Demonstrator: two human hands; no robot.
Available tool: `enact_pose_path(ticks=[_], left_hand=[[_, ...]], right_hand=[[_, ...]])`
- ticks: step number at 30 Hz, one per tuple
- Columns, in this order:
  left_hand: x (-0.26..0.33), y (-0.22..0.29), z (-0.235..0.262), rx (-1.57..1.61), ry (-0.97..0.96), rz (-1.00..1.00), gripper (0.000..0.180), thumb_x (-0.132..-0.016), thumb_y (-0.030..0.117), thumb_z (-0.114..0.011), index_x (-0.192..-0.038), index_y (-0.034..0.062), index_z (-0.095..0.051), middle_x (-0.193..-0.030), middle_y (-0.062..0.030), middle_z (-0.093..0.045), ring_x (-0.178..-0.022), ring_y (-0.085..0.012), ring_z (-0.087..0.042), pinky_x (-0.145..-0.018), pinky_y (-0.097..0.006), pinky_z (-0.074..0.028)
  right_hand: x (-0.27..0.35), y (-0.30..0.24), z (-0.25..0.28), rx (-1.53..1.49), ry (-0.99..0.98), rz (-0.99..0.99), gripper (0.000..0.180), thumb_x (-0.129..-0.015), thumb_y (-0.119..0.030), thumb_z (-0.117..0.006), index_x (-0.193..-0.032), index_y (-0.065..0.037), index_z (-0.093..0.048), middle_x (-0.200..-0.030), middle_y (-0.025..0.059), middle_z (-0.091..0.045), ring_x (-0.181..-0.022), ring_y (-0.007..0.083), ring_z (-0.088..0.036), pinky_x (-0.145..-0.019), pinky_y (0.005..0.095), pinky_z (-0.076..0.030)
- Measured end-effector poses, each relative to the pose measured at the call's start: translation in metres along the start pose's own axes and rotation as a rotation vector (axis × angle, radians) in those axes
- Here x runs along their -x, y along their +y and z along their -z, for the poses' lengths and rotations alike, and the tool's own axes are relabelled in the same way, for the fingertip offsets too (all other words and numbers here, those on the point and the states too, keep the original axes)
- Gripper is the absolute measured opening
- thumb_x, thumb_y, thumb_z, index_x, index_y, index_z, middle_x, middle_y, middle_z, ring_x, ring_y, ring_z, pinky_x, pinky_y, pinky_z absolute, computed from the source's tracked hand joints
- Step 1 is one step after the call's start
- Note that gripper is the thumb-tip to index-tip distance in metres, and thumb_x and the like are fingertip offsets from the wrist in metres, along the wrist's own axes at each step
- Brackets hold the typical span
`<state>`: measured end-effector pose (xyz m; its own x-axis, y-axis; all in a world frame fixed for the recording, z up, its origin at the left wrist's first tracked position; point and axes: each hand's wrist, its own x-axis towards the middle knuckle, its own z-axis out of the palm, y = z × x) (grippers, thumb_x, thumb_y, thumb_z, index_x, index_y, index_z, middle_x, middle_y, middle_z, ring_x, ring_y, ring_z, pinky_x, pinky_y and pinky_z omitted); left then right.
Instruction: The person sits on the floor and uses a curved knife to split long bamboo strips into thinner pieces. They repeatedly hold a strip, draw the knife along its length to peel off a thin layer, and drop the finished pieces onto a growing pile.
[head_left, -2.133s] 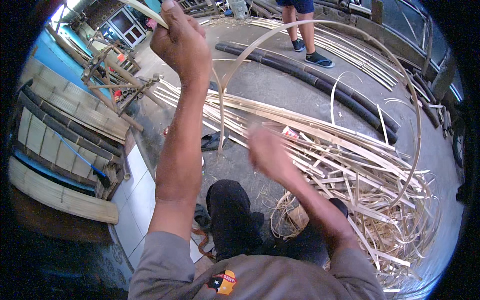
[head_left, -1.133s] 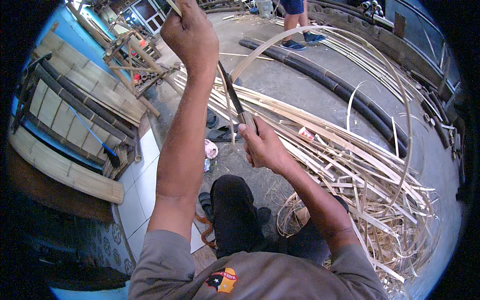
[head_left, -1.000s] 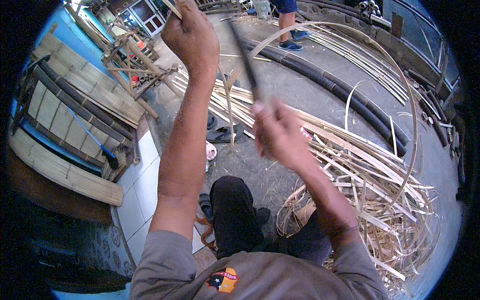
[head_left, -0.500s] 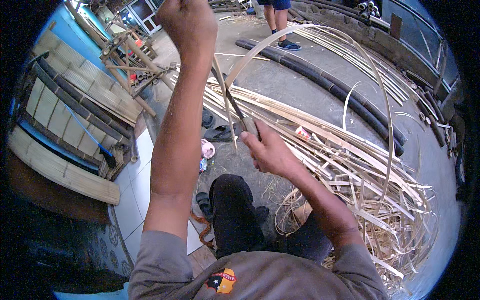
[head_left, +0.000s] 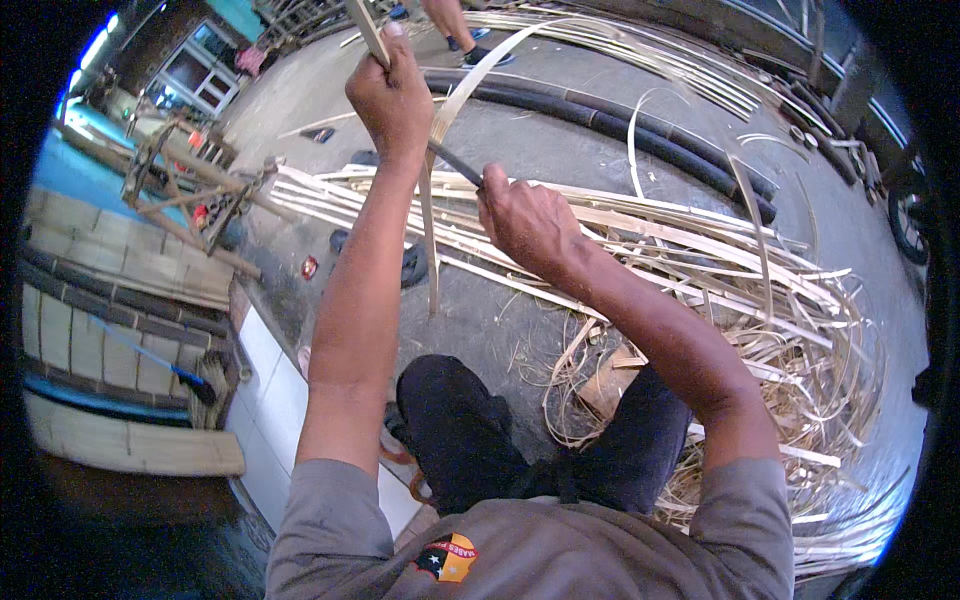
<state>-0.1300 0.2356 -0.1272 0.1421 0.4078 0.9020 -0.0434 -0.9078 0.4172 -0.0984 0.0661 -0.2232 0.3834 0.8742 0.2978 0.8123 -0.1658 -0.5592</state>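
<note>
My left hand (head_left: 390, 108) is raised and closed round a pale bamboo strip (head_left: 430, 235), which sticks up above the thumb and hangs below the wrist. My right hand (head_left: 535, 222) grips a knife (head_left: 456, 162); its handle is mostly hidden by the fingers. The dark blade points up and left and meets the strip just beside my left wrist. From that point a thin split layer (head_left: 478, 78) peels away and arches to the upper right, still joined to the strip.
A long pile of bamboo strips (head_left: 630, 225) and curled shavings (head_left: 800, 385) lies ahead and right. Dark bamboo poles (head_left: 600, 122) lie beyond it, near a standing person's legs (head_left: 450, 20). Bamboo panels (head_left: 130, 440) and white tiles (head_left: 262, 385) are left.
My left hand has come lower in the view, and my right hand has moved up closer to it with the knife. The view has swung, and the peeled layer has shifted with the strip.
</note>
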Motion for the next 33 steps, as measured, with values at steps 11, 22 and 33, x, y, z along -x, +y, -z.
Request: enact_pose_path(ticks=[11,22,33], left_hand=[[0.012,-0.004,-0.003,0.332,-0.1,0.346,0.062,-0.103,0.049,-0.051,-0.056,0.0092,-0.047,-0.046,0.0,-0.045,-0.041,-0.0106,-0.045,-0.042,-0.026,-0.035],[0.0,-0.009,0.0,0.581,-0.039,0.372,0.051,-0.1,0.04,-0.062,-0.063,0.0106,-0.042,-0.056,0.0066,-0.037,-0.051,-0.0067,-0.04,-0.049,-0.027,-0.031],[0.112,-0.097,-0.03,0.036,-0.371,0.019,0.046,-0.092,0.04,-0.069,-0.072,-0.0001,-0.059,-0.058,-0.0182,-0.06,-0.055,-0.0404,-0.063,-0.052,-0.048,-0.046]], right_hand=[[-0.039,0.049,-0.02,-1.285,-0.324,-0.276,0.028,-0.097,-0.026,-0.06,-0.115,-0.006,-0.053,-0.072,0.0037,-0.055,-0.051,0.0147,-0.056,-0.043,0.031,-0.047],[-0.04,0.032,-0.072,-1.046,-0.281,-0.294,0.031,-0.094,-0.027,-0.06,-0.115,-0.004,-0.056,-0.071,0.0034,-0.056,-0.055,0.014,-0.057,-0.049,0.03,-0.048],[-0.071,0.04,-0.133,-0.568,-0.404,-0.24,0.034,-0.093,-0.03,-0.064,-0.094,0.004,-0.061,-0.069,0.0068,-0.059,-0.054,0.0162,-0.058,-0.05,0.0353,-0.05]])
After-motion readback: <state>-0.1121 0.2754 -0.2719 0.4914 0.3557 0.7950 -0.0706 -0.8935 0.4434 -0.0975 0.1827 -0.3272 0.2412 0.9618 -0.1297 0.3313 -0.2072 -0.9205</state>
